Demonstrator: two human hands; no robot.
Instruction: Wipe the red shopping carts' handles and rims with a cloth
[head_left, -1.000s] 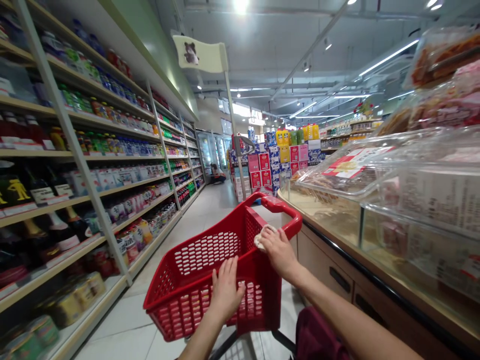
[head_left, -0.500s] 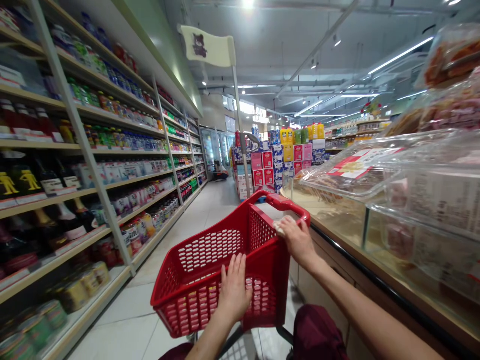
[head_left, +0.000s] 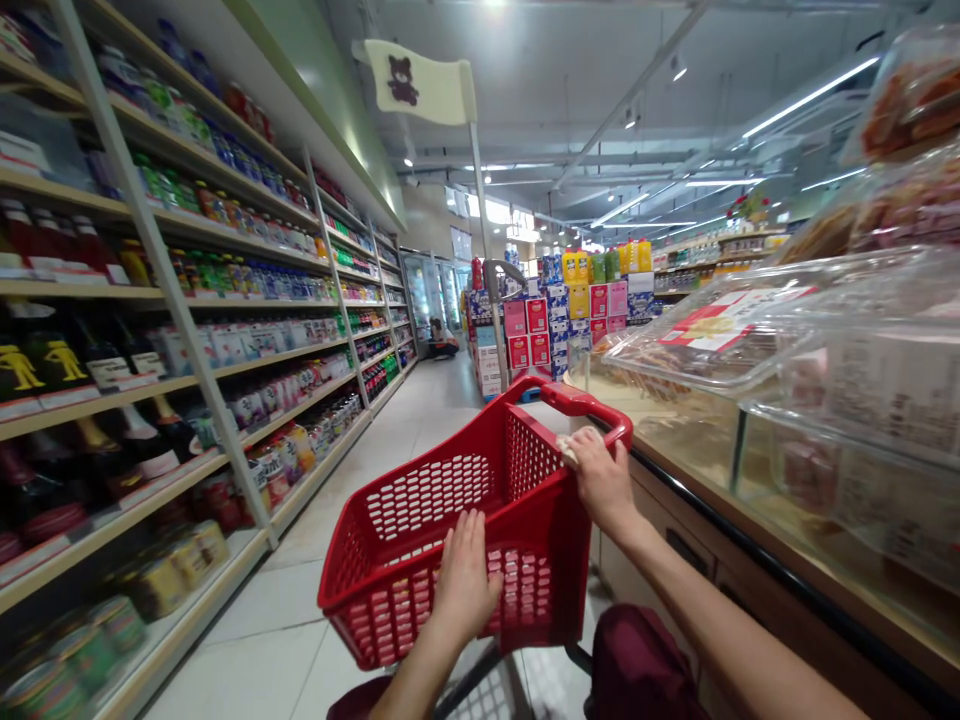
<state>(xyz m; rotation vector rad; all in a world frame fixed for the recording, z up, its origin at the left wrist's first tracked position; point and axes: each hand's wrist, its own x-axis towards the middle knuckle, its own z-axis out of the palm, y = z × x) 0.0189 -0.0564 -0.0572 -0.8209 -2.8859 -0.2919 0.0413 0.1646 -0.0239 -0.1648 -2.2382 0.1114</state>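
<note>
While the cloth (head_left: 568, 450) is clamped in the right hand (head_left: 604, 485) against the cart (head_left: 547, 535), close to the handle (head_left: 574, 400), the left hand (head_left: 466, 578) is laid straight-fingered on the near side, nothing seen gripped. Risk: cart could be rolled or swung by uneven push, being only lightly steadied by that flat palm; wheels can't be made out. Knuckles could then be pinched between handle corner and counter (head_left: 705, 495), just beside it. Cloth could also be snagged in the mesh or lost if the grip is eased. Cart is stood mid-aisle, between counter and shelves (head_left: 255, 360); long axis is set obliquely across, handle end toward the counter, nose pointed left, toward the shelves and slightly nearer the camera.
</note>
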